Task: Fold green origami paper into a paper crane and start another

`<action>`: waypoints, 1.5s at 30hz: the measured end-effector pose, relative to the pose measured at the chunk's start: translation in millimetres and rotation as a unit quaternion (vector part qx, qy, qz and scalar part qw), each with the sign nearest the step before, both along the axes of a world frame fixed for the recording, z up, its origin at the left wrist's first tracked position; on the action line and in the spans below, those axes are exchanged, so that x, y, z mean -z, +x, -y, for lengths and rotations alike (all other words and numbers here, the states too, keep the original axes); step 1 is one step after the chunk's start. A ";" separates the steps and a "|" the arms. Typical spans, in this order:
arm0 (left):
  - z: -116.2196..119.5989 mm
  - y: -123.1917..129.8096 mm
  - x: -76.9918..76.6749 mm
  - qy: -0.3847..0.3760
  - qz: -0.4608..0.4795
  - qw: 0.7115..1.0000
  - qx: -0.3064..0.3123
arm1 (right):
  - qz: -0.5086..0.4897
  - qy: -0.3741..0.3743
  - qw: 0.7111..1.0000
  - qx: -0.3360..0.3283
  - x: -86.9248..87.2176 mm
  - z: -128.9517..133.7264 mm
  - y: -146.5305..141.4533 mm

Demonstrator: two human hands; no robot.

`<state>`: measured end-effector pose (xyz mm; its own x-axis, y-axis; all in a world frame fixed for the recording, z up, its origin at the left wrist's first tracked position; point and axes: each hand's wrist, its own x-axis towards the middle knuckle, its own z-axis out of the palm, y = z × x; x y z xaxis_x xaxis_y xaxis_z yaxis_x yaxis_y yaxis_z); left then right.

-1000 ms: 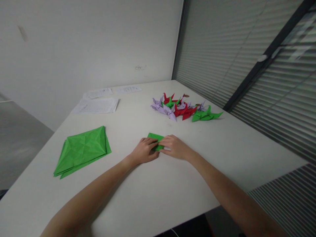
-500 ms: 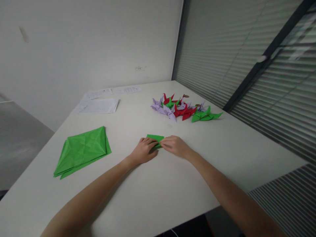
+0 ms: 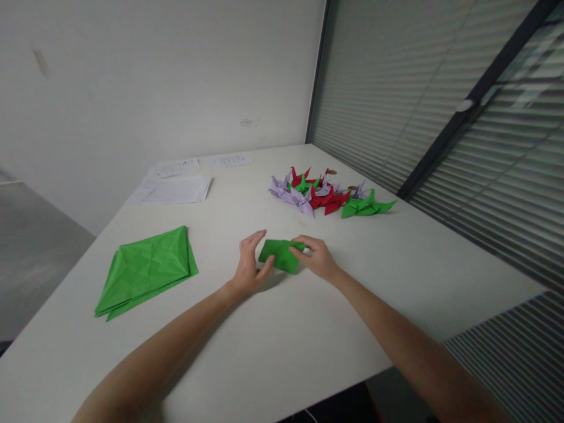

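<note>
A small folded green paper (image 3: 282, 256) is raised a little off the white table (image 3: 247, 352). My right hand (image 3: 318, 256) pinches its right end between thumb and fingers. At the paper's left end is my left hand (image 3: 251, 263), open, its fingers spread away from the thumb; the thumb tip meets or nearly meets the paper's lower left edge. To the left lies a stack of creased green paper sheets (image 3: 150, 264).
Folded paper cranes (image 3: 328, 197) in red, green and lilac cluster at the back right. Printed papers (image 3: 176, 189) lie at the back left near the wall. A window with blinds (image 3: 418, 111) runs along the right side.
The folded green paper has come up off the table and tilted, with my right hand pinching its right end. My left hand has lifted off it and spread its fingers.
</note>
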<state>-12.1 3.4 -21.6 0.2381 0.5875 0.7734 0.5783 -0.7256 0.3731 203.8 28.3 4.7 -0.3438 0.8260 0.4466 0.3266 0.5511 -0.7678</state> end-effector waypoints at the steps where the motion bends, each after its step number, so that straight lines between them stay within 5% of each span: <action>1: 0.8 0.8 0.2 -0.009 0.017 1.000 -0.014 | -0.050 -0.062 0.996 0.031 0.4 -3.9 3.1; 4: 0.5 1.7 0.5 -0.058 0.027 0.997 -0.031 | -0.122 -0.229 0.965 0.047 4.9 -16.5 14.3; 7: -1.2 2.7 -3.0 -0.092 -0.034 0.995 -0.021 | -0.064 -0.293 0.952 0.064 13.2 -23.8 22.5; 9: -0.9 4.7 -7.2 -0.093 -0.119 0.988 0.034 | 0.017 -0.262 0.961 0.085 17.8 -23.6 23.4; 13: 1.5 10.6 -13.1 -0.098 -0.253 0.949 0.162 | 0.185 -0.079 0.970 0.134 20.0 -17.1 18.2; 18: -0.3 13.0 -8.4 -0.128 -0.253 0.952 0.117 | 0.266 0.057 0.955 0.116 11.1 -15.0 19.4; 22: -2.6 11.7 -4.5 -0.120 -0.248 0.955 0.113 | 0.284 0.018 0.956 -0.066 1.1 -13.5 29.3; 25: -2.4 11.3 -4.5 -0.117 -0.245 0.956 0.108 | 0.313 -0.022 0.940 -0.132 -4.1 -9.9 35.1; 39: -5.0 11.0 0.8 -0.098 -0.206 0.968 0.100 | 0.202 -0.039 0.965 -0.164 -2.9 -18.2 36.1; 45: -1.9 10.0 -7.6 -0.101 -0.248 0.955 0.128 | 0.182 -0.098 0.974 -0.095 7.4 -26.7 41.6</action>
